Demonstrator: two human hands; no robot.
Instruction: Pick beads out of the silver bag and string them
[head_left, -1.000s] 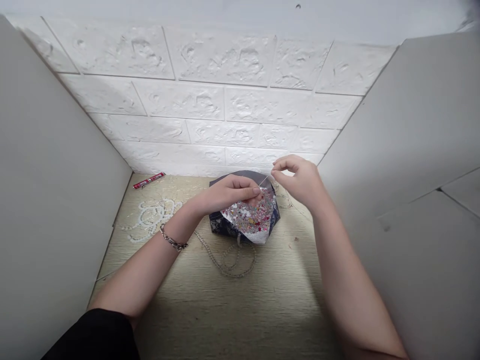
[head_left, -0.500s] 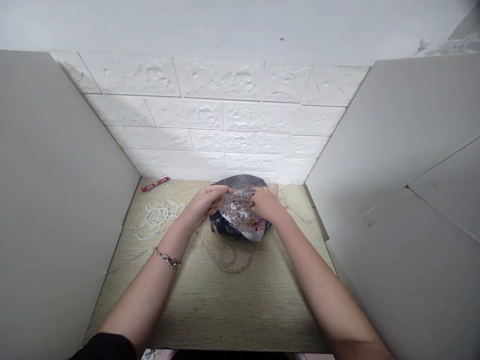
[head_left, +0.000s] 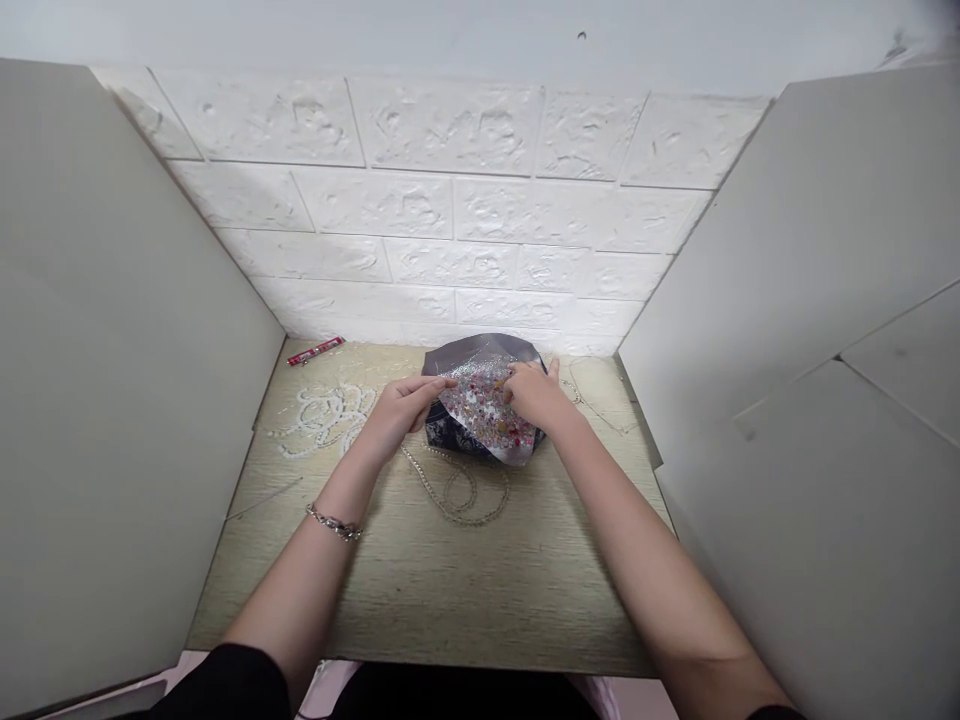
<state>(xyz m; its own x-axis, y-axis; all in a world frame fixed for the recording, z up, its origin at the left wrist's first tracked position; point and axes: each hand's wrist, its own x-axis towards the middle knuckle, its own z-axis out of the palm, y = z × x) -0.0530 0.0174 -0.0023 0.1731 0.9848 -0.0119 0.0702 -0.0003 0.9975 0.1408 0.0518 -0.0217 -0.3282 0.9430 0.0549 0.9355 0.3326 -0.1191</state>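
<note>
A dark bag (head_left: 452, 438) with a grey inner side lies at the back of the table, and many small coloured beads (head_left: 491, 410) are spread on its pale, shiny surface. At the bag's left edge, my left hand (head_left: 412, 400) has thumb and forefinger pinched together; what is between them is too small to make out. My right hand (head_left: 534, 393) rests over the right side of the beads with its fingers curled down and one finger raised. Its fingertips are partly hidden.
A clear bead strand (head_left: 469, 521) curls in front of the bag. White bead strings (head_left: 322, 420) lie on the left of the table (head_left: 480, 590), with a red packet (head_left: 316, 351) behind them. Thin strands (head_left: 600, 415) lie at right. Grey panels flank both sides; a white brick wall stands behind.
The camera view has shifted slightly. My left hand has moved a little down and left of the beads, and more of the beaded surface shows between my hands.
</note>
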